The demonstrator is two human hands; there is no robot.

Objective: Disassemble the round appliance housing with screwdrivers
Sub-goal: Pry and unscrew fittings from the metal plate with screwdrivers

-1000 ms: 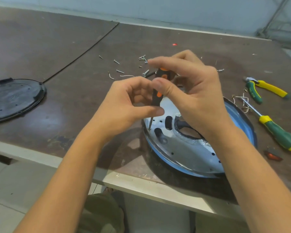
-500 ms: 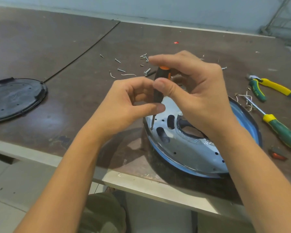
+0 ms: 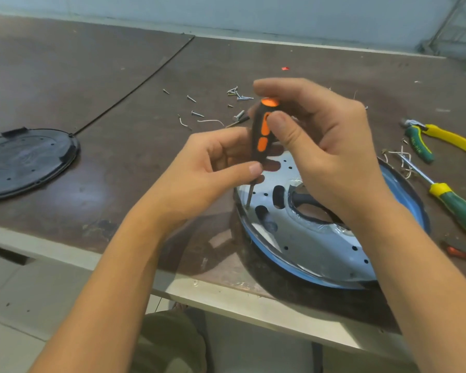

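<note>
Seen from the head, the orange-black screwdriver (image 3: pixel 261 135) has turned slightly since a second ago. Its tip stays at the left rim of the round housing (image 3: pixel 307 243), near the edge of the counter (image 3: pixel 105 184) — a screw is probably loosening. The right grip (image 3: pixel 334 146) pinches the handle, the left grip (image 3: pixel 207 168) pinches its base; the loose screws (image 3: pixel 238 94) and pliers (image 3: pixel 441 138) lie apart, obstructing nothing.

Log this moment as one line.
right-hand grip: pinches orange-black screwdriver handle | left-hand grip: pinches its lower end | tip: at round housing left rim | aside: black cover, loose screws
</note>
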